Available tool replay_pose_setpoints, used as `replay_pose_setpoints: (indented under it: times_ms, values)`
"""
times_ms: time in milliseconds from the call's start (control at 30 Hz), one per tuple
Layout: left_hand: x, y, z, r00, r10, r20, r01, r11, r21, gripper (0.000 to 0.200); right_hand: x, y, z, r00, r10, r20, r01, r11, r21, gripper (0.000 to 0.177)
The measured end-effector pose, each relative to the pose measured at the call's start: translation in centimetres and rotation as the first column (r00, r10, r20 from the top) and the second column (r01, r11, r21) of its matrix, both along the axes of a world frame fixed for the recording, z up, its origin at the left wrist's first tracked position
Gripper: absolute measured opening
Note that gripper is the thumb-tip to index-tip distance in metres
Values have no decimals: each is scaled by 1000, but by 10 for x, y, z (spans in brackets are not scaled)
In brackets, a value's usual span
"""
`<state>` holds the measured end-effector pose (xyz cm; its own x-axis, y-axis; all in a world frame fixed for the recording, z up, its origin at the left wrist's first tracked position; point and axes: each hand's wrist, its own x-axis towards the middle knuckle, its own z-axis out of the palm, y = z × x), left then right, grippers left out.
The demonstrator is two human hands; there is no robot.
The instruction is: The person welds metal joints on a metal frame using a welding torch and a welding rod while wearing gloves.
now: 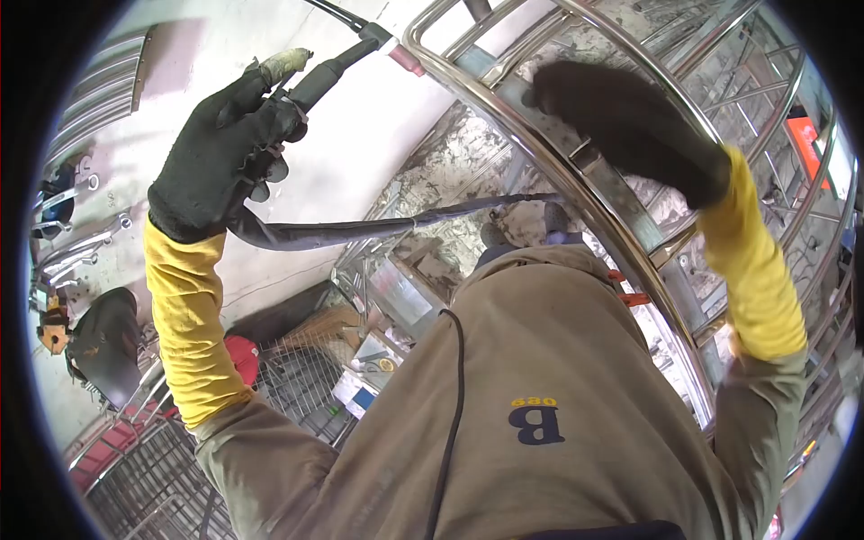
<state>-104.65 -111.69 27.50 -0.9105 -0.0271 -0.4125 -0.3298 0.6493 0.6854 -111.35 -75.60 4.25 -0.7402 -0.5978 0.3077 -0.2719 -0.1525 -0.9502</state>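
My left hand [220, 148], in a black glove with a pale, worn wrapping on one finger, is closed around the handle of a TIG welding torch [326, 79]. The torch's pink nozzle [407, 61] points at the bent end of a shiny tubular metal frame [540, 148], close beside the tube. From below the hand a dark sleeved cable [360, 232] runs right towards the frame. My right hand [630, 126], also black-gloved, is over the frame's bars. Motion smears its fingers, so contact and grip cannot be made out.
More curved tubes of the frame fill the right side. Orange clamp handles [634, 299] show by my body. Wrenches [76, 243] hang at far left, above a dark seat-like object [106, 346]. Wire racks [157, 486] stand lower left. The floor is littered with debris.
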Motion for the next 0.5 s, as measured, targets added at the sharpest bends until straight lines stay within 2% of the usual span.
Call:
replay_pose_setpoints:
  times_ms: [33, 67, 100, 133, 167, 200, 233, 267, 300, 333, 367, 433, 467, 500]
  values:
    - [0, 2, -1, 1000, 0, 7, 0, 1000, 4, 67, 21, 13, 17, 965, 90, -248, -68, 993, 96, 27]
    - [0, 5, -2, 1000, -10, 8, 10, 1000, -11, 67, 31, 14, 25, 847, 71, -527, 83, 961, 262, 28]
    - [-3, 8, -4, 1000, -27, 13, 27, 999, -25, 66, 38, 13, 29, 651, 108, -751, 277, 888, 367, 30]
    - [-8, 13, -5, 999, -42, 22, 43, 999, -22, 66, 41, 13, 30, 660, 100, -745, 287, 883, 372, 30]
    - [-12, 18, -6, 998, -54, 21, 55, 997, -49, 66, 42, 12, 31, 910, -11, -414, 168, 923, 346, 31]
    - [-15, 21, -6, 998, -62, 20, 63, 995, -81, 67, 43, 2, 45, 997, -76, 1, 73, 963, 261, 33]
    - [-18, 22, -6, 997, -69, 29, 71, 994, -87, 67, 38, 2, 67, 964, -108, 242, 70, 985, 159, 39]
    - [-24, 21, -6, 996, -84, 28, 86, 992, -92, 67, 16, 6, 47, 880, 103, 464, -39, 988, -146, 40]
    - [-27, 22, -6, 995, -99, 26, 101, 990, -94, 67, -2, -2, 51, 732, 354, 582, -70, 889, -453, 41]
    - [-27, 27, -6, 996, -88, 8, 89, 987, -131, 69, 1, 9, 63, 486, 283, 827, 191, 889, -416, 29]
    - [-28, 28, -5, 996, -91, 8, 91, 987, -133, 69, 2, 12, 59, 487, 283, 826, 193, 888, -418, 29]
    - [-28, 26, -4, 998, -54, 17, 56, 993, -103, 68, 6, 14, 43, 739, 65, 670, 122, 966, -229, 41]
    - [-29, 26, -4, 999, -49, 21, 51, 993, -107, 68, 11, 12, 38, 737, 72, 672, 118, 965, -232, 41]
    - [-29, 27, -4, 998, -57, 32, 60, 991, -121, 66, 19, 11, 34, 939, -40, 343, 69, 995, -74, 37]
